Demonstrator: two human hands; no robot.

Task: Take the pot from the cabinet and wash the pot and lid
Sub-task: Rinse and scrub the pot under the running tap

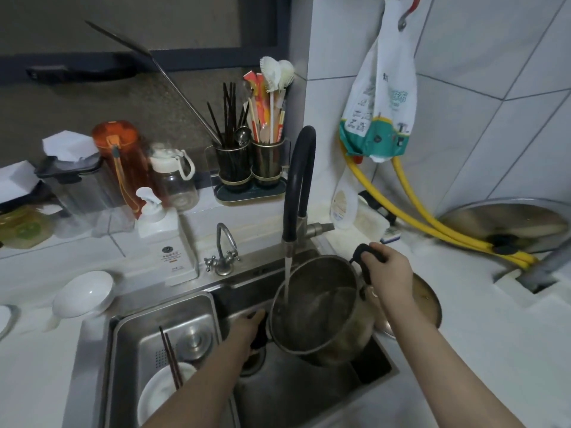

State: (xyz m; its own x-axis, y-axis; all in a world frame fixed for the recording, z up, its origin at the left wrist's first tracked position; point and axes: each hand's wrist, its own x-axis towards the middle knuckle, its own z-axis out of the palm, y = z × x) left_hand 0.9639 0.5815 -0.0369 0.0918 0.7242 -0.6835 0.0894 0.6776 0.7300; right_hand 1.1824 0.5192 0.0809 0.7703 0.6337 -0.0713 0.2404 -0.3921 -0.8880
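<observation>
At the bottom of the frame my two forearms reach up into the picture. Lower left, inside the sink basket (129, 341), a white bowl (160, 393) lies with dark chopsticks (171, 356) slanting across it, a round metal strainer cap (194, 339) just above them.

My left hand (247, 332) is in the sink (309, 390) at lower centre, fingers curled round the pot's black left handle (259, 330). My right hand (390, 274), right of centre, grips the pot's other black handle (367, 253), fingers wrapped over it. Between them I hold the steel pot (318, 307) tilted over the basin, its mouth turned toward me and up. A stream of water (287, 279) falls from the black faucet (298, 186) into the pot near its left rim.

Behind my right wrist, the pot lid (428, 304) lies on the white counter (479, 350) at the sink's right edge, partly hidden by my arm.

Left of centre sit a small chrome tap (223, 251), a white soap dispenser (167, 239) and a white ladle rest (83, 293). Further back, upper centre, a utensil holder (250, 171) stands with chopsticks and brushes. To its left are a clear bottle (176, 177) and an orange jug (119, 159). On the right wall, a printed plastic bag (380, 97) hangs above yellow hoses (432, 223), and a large steel lid (506, 223) leans at the far right.
</observation>
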